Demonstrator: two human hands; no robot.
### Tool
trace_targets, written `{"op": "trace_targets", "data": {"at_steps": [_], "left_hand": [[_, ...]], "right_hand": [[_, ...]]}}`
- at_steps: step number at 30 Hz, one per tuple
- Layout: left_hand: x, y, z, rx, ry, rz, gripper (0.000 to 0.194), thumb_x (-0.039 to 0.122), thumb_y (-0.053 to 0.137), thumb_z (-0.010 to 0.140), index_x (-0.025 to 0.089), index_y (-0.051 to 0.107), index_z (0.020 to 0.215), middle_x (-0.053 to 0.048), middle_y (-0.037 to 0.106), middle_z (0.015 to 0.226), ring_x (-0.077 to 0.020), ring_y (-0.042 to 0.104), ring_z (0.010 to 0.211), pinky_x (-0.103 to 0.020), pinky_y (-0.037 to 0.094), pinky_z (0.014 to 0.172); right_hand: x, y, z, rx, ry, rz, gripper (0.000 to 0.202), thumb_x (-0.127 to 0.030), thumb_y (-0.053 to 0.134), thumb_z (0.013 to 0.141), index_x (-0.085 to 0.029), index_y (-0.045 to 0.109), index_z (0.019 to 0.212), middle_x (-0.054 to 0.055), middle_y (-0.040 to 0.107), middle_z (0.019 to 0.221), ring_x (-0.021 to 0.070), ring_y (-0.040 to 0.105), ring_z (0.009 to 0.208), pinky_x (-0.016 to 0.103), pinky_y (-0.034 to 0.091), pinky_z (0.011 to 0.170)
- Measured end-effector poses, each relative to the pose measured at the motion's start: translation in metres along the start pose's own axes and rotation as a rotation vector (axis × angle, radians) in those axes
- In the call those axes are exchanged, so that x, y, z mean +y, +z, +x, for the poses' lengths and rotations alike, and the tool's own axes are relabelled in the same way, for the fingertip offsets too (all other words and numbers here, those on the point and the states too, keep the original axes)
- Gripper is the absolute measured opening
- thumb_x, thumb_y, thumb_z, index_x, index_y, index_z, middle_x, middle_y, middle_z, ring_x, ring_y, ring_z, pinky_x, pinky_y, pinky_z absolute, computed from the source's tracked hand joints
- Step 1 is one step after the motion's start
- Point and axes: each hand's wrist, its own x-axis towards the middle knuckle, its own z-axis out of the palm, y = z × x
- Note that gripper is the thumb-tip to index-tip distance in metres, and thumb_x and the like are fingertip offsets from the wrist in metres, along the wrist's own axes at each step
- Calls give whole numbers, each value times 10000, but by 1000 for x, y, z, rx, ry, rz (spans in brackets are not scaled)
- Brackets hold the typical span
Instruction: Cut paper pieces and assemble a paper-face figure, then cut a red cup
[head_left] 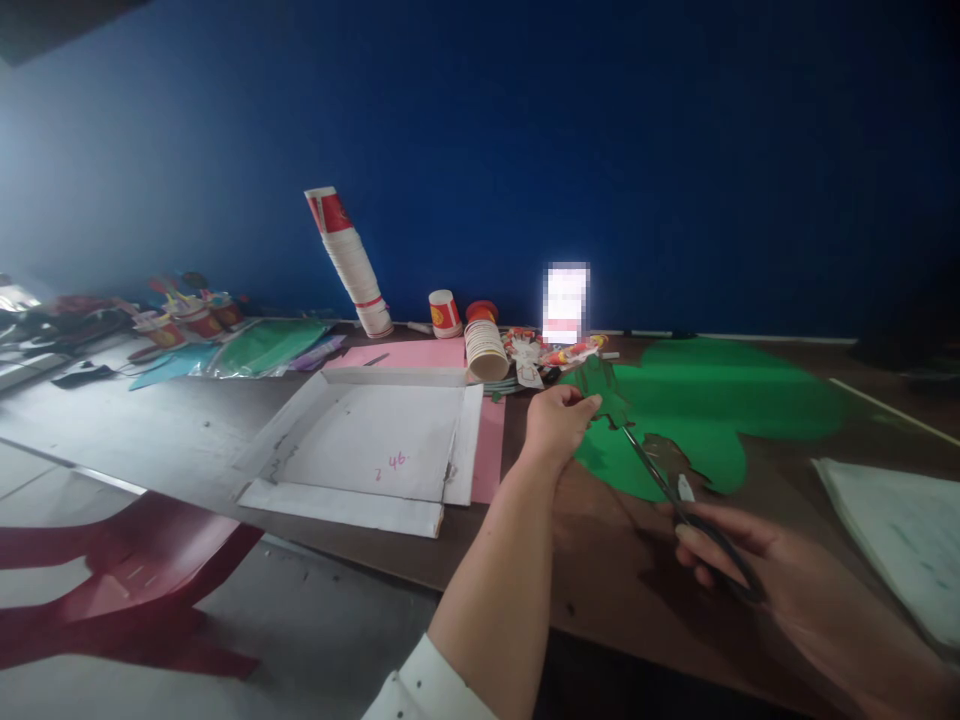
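Note:
Between the thumb and fingers of my left hand (pixel 559 425) is a small green cutout (pixel 606 388) with dark lines on it. My right hand (pixel 720 550) grips a pair of scissors (pixel 652 468) by the dark handles. The blade tips touch or nearly touch the lower edge of the cutout; how far apart the blades are is hard to tell. Behind and below lies a large green sheet (pixel 697 400) with a rounded outline and a notch cut in its near edge. A white-tipped object (pixel 685 488) lies beside that notch, partly behind the scissors.
A shallow white box lid (pixel 375 430) lies left on pink paper (pixel 491 450). Behind stand a leaning cup stack (pixel 352 265), a single cup (pixel 445 314) and a bright blurred screen (pixel 566 303). A white pad (pixel 900 540) is at right, a red chair (pixel 142 570) at lower left.

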Motion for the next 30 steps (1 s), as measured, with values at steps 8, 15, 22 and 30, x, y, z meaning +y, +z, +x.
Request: {"op": "trace_targets", "data": {"at_steps": [8,15,22,30], "left_hand": [[0,0,1,-6,-4,-6,289,348,676,730,183,477,600,43,462,534,-88,433,518,-223,337,526],[-2,1,2,-18,-24,-72,287,332,689,727,180,481,601,41,471,539,-95,469,543,-224,375,552],[0,1,0,-32,-45,-68,276,334,695,729,178,498,614,33,494,543,-92,454,530,-229,375,552],[-1,0,0,-31,-39,-78,267,313,697,732,178,493,623,36,477,550,-95,468,544,-227,378,556]], "right_hand": [[4,-2,2,-37,5,-13,586,-537,808,653,-184,744,1116,55,734,766,176,644,671,253,519,609],[2,-1,0,-5,22,7,595,-547,829,610,-176,757,1070,55,724,755,174,631,656,252,512,586],[-4,-1,0,-39,6,40,585,-520,820,644,-169,743,1105,55,713,760,173,616,677,243,508,577],[-2,-3,0,-32,5,9,594,-521,823,636,-166,740,1105,57,713,759,174,620,669,243,515,575]]}}
